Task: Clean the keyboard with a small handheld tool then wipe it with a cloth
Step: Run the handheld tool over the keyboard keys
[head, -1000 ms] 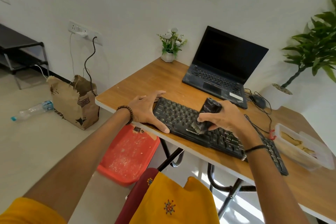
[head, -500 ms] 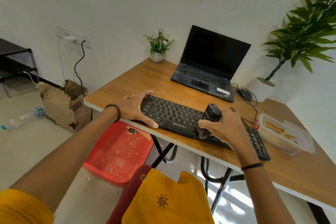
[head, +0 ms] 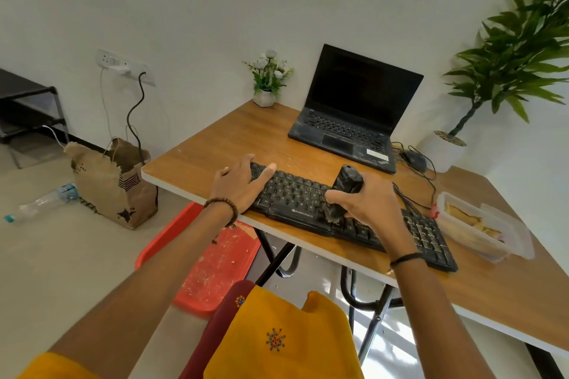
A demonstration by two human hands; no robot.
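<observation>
A: Which step?
B: First one, the tool pass. Right grip point(head: 366, 203) is wrapped round the tool point(head: 348, 181), a stubby black thing. It's tilted, bristle end down on the keyboard point(head: 292, 194), mid front rows, just right of the logo.

A: How closed?
B: Closed on the tool. Thumb lies across its near side. The fingers go round the back and are mostly hidden. Nothing else in that hand.

A: Left grip?
B: Left grip point(head: 240, 184) lies flat over the keyboard's left end. Fingers are nearly straight and the thumb stretches across the keys. It holds nothing. My read is that it's bracing the board.

A: Where's the keyboard?
B: On the tabletop point(head: 215, 144), along the near edge and angled. Its right end is near a plastic box point(head: 480, 224). The laptop point(head: 345, 132) sits behind it, apart.

A: How far along?
B: Mid-brush, I'd guess. Can't tell which keys are done. The right wrist covers part of the right half.

A: Next move?
B: Probably draw the bristles along the rows with light pressure, tips angled into the gaps, the left bracing so the board doesn't slide. The numpad end looks like it needs a pass too. After that, tool down and cloth up.

A: Cloth in view?
B: None I can pick out on the tabletop. It would need finding first.
</observation>
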